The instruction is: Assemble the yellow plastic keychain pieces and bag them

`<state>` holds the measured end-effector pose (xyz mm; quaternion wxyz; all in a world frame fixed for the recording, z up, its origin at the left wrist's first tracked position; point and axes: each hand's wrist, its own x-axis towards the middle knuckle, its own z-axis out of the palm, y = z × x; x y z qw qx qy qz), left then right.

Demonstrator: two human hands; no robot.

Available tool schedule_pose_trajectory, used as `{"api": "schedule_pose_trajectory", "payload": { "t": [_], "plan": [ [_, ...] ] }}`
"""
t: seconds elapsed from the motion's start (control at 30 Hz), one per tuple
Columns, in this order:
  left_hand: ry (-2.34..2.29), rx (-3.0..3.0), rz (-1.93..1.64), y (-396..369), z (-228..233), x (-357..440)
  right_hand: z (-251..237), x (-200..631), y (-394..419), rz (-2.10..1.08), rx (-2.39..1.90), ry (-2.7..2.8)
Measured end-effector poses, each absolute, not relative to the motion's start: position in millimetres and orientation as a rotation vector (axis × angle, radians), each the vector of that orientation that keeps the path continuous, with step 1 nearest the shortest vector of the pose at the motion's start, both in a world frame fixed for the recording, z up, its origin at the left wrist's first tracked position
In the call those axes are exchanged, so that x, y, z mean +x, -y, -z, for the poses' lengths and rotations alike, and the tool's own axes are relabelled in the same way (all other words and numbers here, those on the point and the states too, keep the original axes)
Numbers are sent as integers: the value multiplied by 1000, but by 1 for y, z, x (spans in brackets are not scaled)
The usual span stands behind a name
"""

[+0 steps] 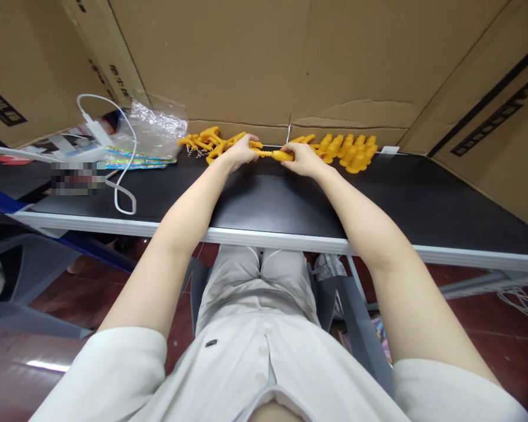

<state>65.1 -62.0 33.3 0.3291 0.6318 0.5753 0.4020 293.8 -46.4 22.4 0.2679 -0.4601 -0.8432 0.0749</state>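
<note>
While held: left hand [242, 151] and right hand [303, 158] both pinch one yellow piece [276, 155] at the desk [264, 202] back edge.
Risk: it could slip and knock over the yellow pile [349, 152] just beside.

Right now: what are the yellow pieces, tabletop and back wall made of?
Yellow pieces: probably moulded plastic, uniform colour, slight sheen. One is held between left hand and right hand. Tabletop: smooth black, likely laminate, pale edge. Back wall: brown corrugated cardboard, creased.

Single head-worn view, forward and steeply down over the black table [422, 205], cardboard wall [255, 58] close behind
</note>
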Motion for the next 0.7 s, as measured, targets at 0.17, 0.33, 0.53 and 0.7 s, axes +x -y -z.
{"api": "schedule_pose_trajectory", "payload": {
  "t": [0.17,0.33,0.53,0.7],
  "plan": [
    [-1615,2091,-975,54,-23,58,-23,295,45,-134,-1237,2314],
    [-1685,2376,-755,54,-21,52,-24,298,47,-47,-1256,2364],
    [-1637,2281,-710,61,-27,50,-24,300,49,141,-1327,2406],
    [-1680,2386,-735,58,-25,53,-21,302,44,96,-1285,2414]
  ]
}}
